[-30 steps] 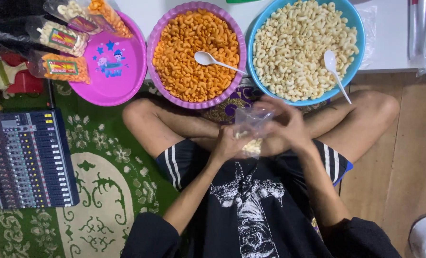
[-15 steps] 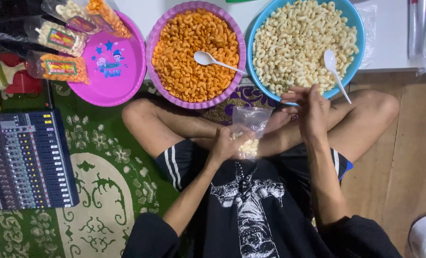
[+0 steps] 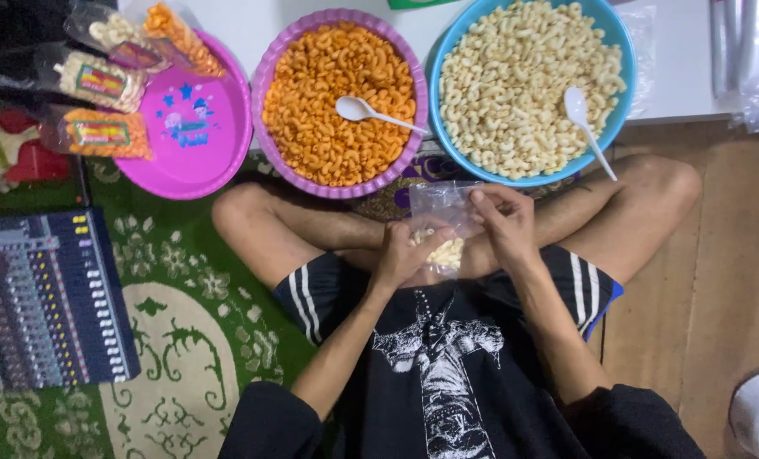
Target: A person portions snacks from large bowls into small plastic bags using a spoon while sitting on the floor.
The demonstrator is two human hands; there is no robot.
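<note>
I sit cross-legged with a small clear plastic bag (image 3: 444, 212) over my lap, partly filled with pale macaroni snacks. My left hand (image 3: 405, 251) grips the bag's lower part around the snacks. My right hand (image 3: 503, 223) pinches the bag's upper edge at its right side. Just beyond my knees stand a purple bowl (image 3: 270, 64) of orange macaroni snacks with a white spoon (image 3: 364, 111) in it, and a blue bowl (image 3: 447, 49) of pale macaroni snacks holding another white spoon (image 3: 585, 123).
A pink tray (image 3: 199, 144) at the left carries several filled, labelled snack bags (image 3: 99, 83). An audio mixer (image 3: 49, 297) lies on the green patterned rug (image 3: 184, 357). Clear plastic bags (image 3: 749, 59) lie at the top right; wooden floor (image 3: 719, 272) is on the right.
My right hand came down from the blue bowl's rim to the bag's top edge. The left hand kept its hold on the bag. The view shifted slightly.
</note>
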